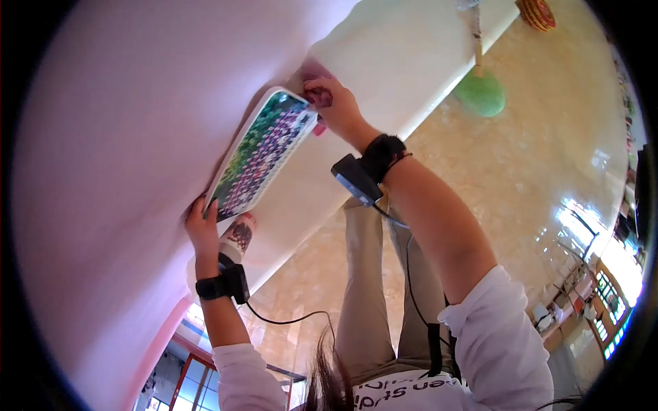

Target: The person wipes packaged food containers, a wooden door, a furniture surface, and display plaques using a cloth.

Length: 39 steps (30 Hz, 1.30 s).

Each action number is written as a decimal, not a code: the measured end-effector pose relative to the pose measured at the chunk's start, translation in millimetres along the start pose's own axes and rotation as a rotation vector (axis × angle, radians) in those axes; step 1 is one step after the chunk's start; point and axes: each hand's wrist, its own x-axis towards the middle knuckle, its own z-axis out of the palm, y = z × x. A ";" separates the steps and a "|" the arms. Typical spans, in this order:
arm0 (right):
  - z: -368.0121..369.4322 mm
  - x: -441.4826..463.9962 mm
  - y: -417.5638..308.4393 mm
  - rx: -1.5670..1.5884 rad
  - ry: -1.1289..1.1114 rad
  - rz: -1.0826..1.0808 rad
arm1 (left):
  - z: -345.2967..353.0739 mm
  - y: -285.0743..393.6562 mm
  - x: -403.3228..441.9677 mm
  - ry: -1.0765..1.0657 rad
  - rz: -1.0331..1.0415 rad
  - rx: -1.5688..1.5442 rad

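Observation:
A white-framed keyboard [260,154] with many coloured keys stands tilted on its edge over a pale surface. At its lower left end my left hand [201,222] is closed on the corner, thumb on the front and fingers partly hidden behind. My right hand [336,106] is at the opposite end, its fingers wrapped round a crumpled dark pink cloth [319,96] against the keyboard's corner. Part of the cloth is hidden by the fingers. Just below my left hand is a container with a dark and red printed pattern [240,233], partly covered by my wrist.
A pale surface [397,61] runs diagonally, its edge beside the tan floor [452,164]. A green balloon-like object [480,92] is near that edge, and a round woven-looking item [537,14] lies at top right. Cables [288,320] hang from both wrist devices.

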 end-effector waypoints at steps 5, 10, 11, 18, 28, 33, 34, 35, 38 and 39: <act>-33.4 -58.5 -5.3 0.305 0.322 0.159 | -4.9 -1.6 -1.8 0.105 0.059 0.091; -102.8 -140.7 0.6 0.496 0.538 0.440 | -7.1 8.4 9.0 0.031 0.049 0.120; -117.3 -154.0 -3.3 0.551 0.580 0.462 | -12.1 14.4 9.5 -0.011 0.043 0.104; -178.9 -223.9 34.6 0.530 0.704 0.408 | 14.0 0.8 -11.7 0.142 -0.031 -0.045; -180.8 -227.5 35.9 0.587 0.730 0.507 | 5.8 8.5 11.1 -0.178 0.133 -0.054; -168.8 -235.4 37.4 0.495 0.709 0.570 | 9.5 34.9 45.7 -0.468 -0.070 -0.092; -169.1 -237.4 38.0 0.499 0.705 0.571 | 8.2 42.5 51.0 -0.505 -0.099 0.005; -169.6 -240.8 39.4 0.498 0.679 0.567 | 9.6 39.7 54.4 -0.503 -0.104 0.006; -172.0 -244.7 38.4 0.477 0.642 0.583 | 12.3 22.6 61.8 -0.572 -0.163 0.032; -172.9 -246.1 37.8 0.456 0.640 0.606 | 13.5 17.2 62.1 -0.558 -0.109 -0.003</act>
